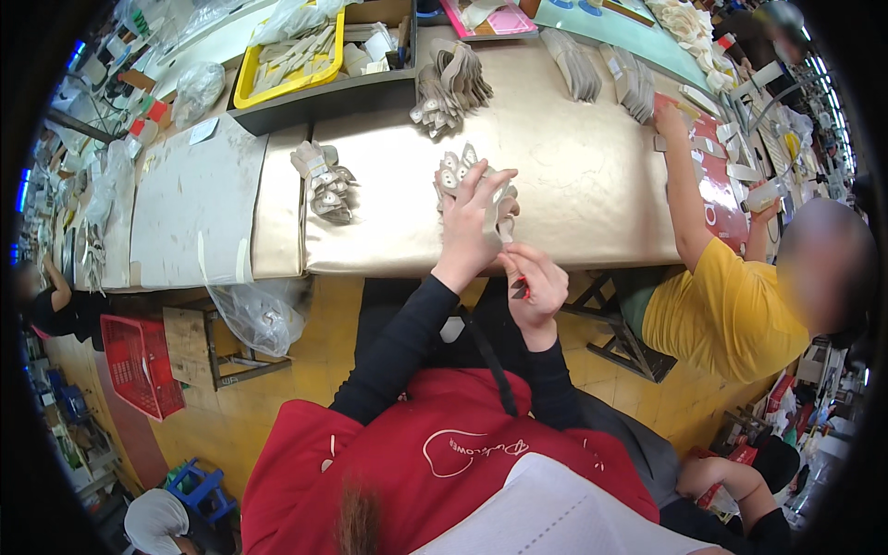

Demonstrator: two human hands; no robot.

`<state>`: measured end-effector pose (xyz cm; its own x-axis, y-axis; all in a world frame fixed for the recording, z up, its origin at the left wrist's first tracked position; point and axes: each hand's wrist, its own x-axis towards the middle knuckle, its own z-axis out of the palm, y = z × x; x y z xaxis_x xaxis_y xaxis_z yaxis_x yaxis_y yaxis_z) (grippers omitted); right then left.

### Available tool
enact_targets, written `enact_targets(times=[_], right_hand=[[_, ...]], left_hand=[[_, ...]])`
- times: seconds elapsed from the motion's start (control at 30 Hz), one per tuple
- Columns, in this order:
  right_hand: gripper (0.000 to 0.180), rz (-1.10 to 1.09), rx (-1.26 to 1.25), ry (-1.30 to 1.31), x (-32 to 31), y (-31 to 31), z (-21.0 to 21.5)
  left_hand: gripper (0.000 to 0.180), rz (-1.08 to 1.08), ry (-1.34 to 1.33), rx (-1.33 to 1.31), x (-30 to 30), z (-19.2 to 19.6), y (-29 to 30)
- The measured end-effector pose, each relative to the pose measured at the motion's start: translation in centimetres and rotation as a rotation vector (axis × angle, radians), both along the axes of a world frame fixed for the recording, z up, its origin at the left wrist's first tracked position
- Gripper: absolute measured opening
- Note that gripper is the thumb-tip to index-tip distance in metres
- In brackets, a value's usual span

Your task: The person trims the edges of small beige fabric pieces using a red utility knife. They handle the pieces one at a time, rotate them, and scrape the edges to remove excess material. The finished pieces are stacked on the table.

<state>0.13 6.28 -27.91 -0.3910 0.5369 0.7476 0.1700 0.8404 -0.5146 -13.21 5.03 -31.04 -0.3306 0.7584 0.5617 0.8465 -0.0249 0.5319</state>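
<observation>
My left hand [472, 231] is wrapped round a beige shaped piece at the table's near edge, with its fingers pointing away from me. Just beyond those fingers is a bundle of beige pieces with rounded, holed tips [450, 170]. Close against the left hand, my right hand [541, 294] pinches at the piece's lower end. A small red-handled tool with a dark blade [520, 289] is tucked in the right hand; its exact kind is partly hidden by the fingers.
More beige bundles lie left [326, 185] and at the back [458, 79]. A yellow tray [242, 88] sits in a black box [277, 117]. At right, a co-worker in yellow [726, 310] reaches over the table. A red crate [139, 370] stands on the floor at left.
</observation>
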Motion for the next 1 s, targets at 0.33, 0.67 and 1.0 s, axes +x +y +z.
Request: enact_targets(times=[0.33,0.67,1.0], right_hand=[[0.014,0.07,-0.001,0.04,0.2,-1.2,-0.5],[0.01,-0.07,-0.098,0.058,1.9,-2.6,0.5],[0.011,-0.277,-0.924,0.613,0.3,1.1,0.1]], left_hand=[[0.012,-0.006,-0.123,-0.007,-1.5,-1.2,-0.1],[0.028,-0.074,-0.179,0.029,-3.4,-0.8,1.5],[0.035,-0.157,-0.218,-0.214,-4.5,-0.7,1.1]])
